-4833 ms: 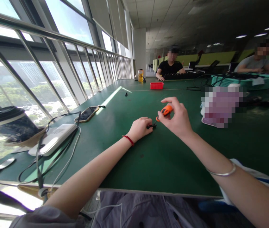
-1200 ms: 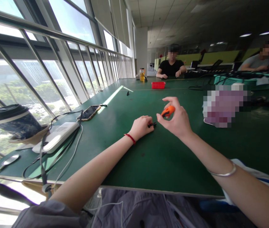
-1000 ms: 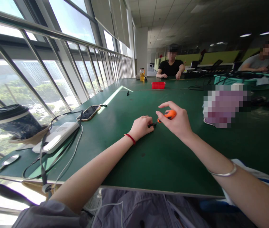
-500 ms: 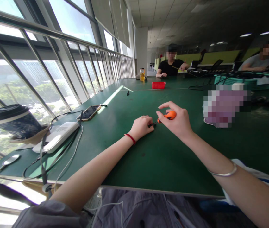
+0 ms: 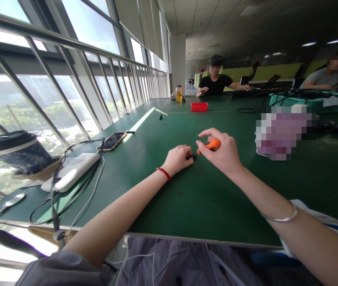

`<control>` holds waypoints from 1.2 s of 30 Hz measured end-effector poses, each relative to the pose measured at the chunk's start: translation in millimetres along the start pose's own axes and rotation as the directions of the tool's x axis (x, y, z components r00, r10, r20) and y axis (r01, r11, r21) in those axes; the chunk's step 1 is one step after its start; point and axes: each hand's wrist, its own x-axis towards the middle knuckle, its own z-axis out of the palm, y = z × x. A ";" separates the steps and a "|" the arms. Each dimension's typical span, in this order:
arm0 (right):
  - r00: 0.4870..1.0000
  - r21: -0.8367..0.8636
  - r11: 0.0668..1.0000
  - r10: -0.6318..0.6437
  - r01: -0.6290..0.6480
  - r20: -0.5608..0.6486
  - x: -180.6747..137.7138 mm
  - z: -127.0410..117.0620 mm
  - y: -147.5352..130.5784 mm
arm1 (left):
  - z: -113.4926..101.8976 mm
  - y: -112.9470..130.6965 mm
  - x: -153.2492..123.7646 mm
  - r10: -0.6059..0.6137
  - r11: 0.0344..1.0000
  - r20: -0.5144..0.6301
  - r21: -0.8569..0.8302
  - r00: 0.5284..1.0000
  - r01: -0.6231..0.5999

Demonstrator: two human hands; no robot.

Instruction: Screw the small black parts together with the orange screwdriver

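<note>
My left hand (image 5: 178,159) rests on the green table with its fingers closed on a small black part (image 5: 190,157), mostly hidden by the fingers. Just right of it, my right hand (image 5: 224,153) grips a screwdriver (image 5: 212,145) by its orange and black handle, between thumb and curled fingers, index finger raised. The screwdriver lies roughly sideways, its front end pointing left at the black part. Whether the tip sits in a screw is too small to tell.
On the left are a phone (image 5: 112,141), a white power strip (image 5: 73,171) with cables and a lidded cup (image 5: 20,155). A red box (image 5: 199,107) stands farther back, near a small black piece (image 5: 161,117). Two people sit beyond, by a teal basket (image 5: 315,104).
My right hand and the screwdriver have shifted very slightly; my left hand stays put. The person across the table has stretched an arm out to the right side of the view.
</note>
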 end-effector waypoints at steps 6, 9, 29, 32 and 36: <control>0.997 0.012 0.999 -0.044 0.045 -0.069 2.3 0.2 1.2 | -0.2 0.3 0.7 -0.024 1.000 0.022 -0.002 0.999 0.024; 0.998 -0.016 0.999 0.045 -0.045 -0.033 2.0 -0.5 0.2 | 0.1 0.3 0.7 -0.034 0.999 0.023 -0.004 0.999 0.034; 1.000 0.040 0.999 0.015 -0.014 -0.026 2.4 -2.0 0.1 | 0.0 -0.7 0.4 0.002 1.000 0.000 -0.002 1.000 -0.002; 0.997 0.026 0.999 -0.027 0.029 -0.075 2.9 -1.4 0.6 | -0.3 -0.6 0.4 0.006 1.000 0.007 -0.011 1.000 -0.006; 0.996 0.021 0.997 0.073 -0.072 -0.045 3.0 -2.0 -0.9 | -0.6 -0.3 0.4 -0.013 1.000 0.018 -0.005 1.000 0.013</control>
